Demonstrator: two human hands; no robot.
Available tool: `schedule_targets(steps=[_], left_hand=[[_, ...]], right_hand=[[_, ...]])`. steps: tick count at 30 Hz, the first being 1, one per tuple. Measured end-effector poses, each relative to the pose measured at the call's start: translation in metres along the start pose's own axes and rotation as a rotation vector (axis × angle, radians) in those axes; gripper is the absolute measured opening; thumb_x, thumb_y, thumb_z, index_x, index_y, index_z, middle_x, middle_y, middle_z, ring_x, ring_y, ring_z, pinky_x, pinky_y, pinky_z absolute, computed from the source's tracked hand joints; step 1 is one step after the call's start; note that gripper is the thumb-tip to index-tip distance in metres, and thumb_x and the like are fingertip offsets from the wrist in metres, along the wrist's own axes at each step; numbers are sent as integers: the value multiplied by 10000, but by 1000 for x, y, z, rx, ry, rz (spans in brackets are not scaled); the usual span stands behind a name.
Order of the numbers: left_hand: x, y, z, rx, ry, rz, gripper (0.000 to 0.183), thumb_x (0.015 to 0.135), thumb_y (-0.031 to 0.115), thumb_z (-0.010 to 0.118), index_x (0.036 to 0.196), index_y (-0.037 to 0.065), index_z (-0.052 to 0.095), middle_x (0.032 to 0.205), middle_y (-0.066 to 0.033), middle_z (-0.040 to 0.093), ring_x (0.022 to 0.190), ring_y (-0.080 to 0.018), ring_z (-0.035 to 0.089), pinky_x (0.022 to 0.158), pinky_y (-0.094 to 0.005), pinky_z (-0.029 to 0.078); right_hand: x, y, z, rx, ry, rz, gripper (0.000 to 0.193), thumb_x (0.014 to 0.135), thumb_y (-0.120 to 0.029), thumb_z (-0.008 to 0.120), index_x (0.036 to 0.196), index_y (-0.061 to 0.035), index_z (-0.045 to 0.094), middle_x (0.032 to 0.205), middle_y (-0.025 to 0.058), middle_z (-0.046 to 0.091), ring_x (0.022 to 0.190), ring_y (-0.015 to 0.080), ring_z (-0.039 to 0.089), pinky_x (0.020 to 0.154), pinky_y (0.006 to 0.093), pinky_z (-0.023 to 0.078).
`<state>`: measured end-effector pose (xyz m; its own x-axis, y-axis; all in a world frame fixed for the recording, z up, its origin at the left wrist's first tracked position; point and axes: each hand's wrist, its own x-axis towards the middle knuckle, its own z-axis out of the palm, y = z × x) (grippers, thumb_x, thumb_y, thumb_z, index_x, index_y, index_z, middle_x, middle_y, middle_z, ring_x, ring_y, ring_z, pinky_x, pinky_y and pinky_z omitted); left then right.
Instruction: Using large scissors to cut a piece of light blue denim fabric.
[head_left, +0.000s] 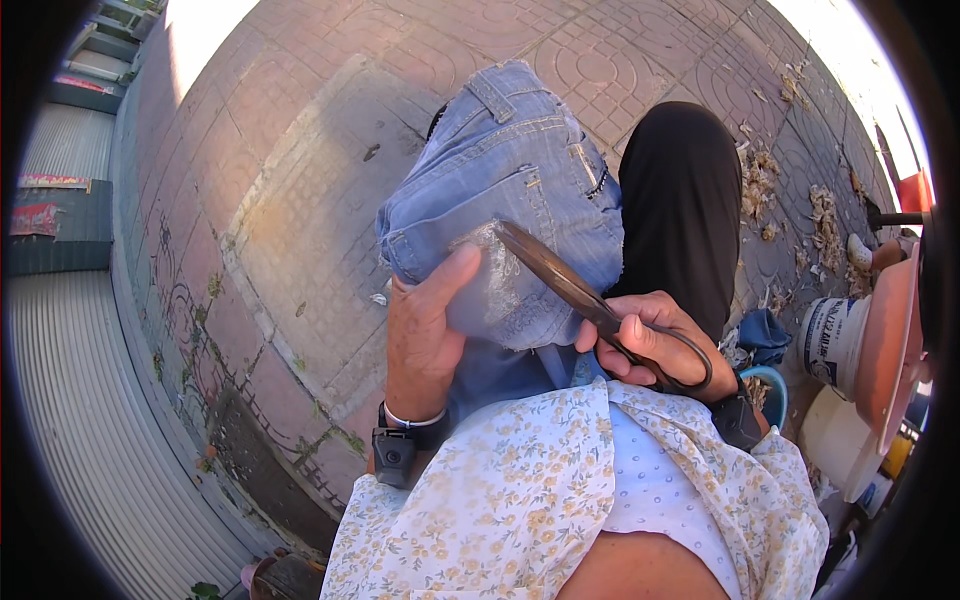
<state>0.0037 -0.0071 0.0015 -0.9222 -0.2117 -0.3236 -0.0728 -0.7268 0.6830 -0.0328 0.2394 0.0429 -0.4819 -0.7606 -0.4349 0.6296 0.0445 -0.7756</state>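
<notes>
Light-blue denim jeans (470, 185) lie bunched over my lap, with stitched seams, a belt loop and a pale frayed patch (503, 272) facing up. My left hand (428, 310) grips their near left side, thumb on top and the other fingers hidden beneath the cloth. In my right hand (655, 340) is a pair of dark, worn scissors (560, 275). Their blades look closed or nearly so and point up and left, the tips resting at or just over the frayed patch. Fingers of that hand wrap around the handle loops.
My knee in black trousers (685, 200) rises right of the jeans. Beyond it, fabric scraps (765, 185) litter the patterned paving (290, 130). A white bucket (835, 340) and an orange basin (893, 350) stand at the right. A ribbed metal shutter (90, 430) runs along the left.
</notes>
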Motion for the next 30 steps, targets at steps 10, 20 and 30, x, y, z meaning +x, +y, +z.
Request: schedule_targets(steps=[10,20,30], left_hand=[[0,-1,0,8,-3,9,466,861,51,728,1309,31,603,1245,-92,666,1101,-205,646,967,-351,503],[0,2,3,66,-12,-11,438,866,57,708,1291,20,608,1225,-91,670,1090,-203,649,959,-350,504],[0,2,-3,6,-8,-23,443,866,59,698,1297,18,603,1232,-88,665,1082,-199,648,951,-351,510]], right_hand=[[-1,-1,0,8,2,14,464,1035,-441,517,1057,7,632,680,-20,502,525,13,387,476,192,281],[12,11,6,-54,14,-89,490,1040,-465,490,1075,6,617,689,-15,491,513,21,374,475,194,284],[10,-21,-3,-30,59,-248,653,993,-596,484,1139,29,605,712,1,525,505,21,407,451,184,289]])
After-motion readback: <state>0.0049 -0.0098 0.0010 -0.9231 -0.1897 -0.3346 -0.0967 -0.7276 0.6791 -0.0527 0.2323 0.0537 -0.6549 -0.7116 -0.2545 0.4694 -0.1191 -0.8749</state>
